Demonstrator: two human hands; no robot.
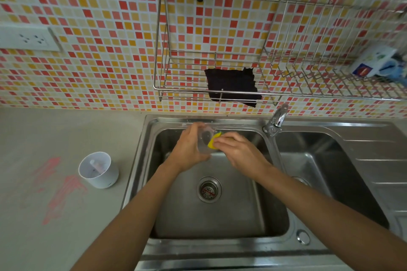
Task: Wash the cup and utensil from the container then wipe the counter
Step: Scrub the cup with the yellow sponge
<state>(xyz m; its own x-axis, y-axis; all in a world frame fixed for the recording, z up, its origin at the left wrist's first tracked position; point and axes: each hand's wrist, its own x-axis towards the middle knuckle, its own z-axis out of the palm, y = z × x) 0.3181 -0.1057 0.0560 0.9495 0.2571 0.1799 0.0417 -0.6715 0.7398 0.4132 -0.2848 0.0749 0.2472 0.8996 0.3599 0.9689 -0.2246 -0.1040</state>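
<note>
Left hand [191,147]: fingers wrapped around a cup [204,141], gripping it from the left side over the back of the left sink basin [220,211]. The cup is clear plastic, see-through and slightly cloudy, tipped so that its open mouth faces to the right, toward the other hand.

Right hand [239,152]: fingers pressed together on a yellow sponge [213,141], with a strip of green showing at its far edge. The sponge is pushed against the mouth of the cup; how far it enters the cup cannot be told.

Both forearms reach in from the lower edge of the view and meet above the basin. The basin is stainless steel with a round strainer drain [209,189] at its centre. A chrome tap [276,121] stands on the divider between the left basin and a second basin on the right; no stream of water can be made out.

On the grey counter [55,237], well to the left of the sink, stands a white round container [99,169], upright, holding a pale pink utensil [97,166] that leans inside it. Pink smears [63,191] mark the counter just left of and in front of the container.

On the tiled wall above the sink hangs a wire rack [220,92] with a dark cloth [232,86] draped over its front rail.
</note>
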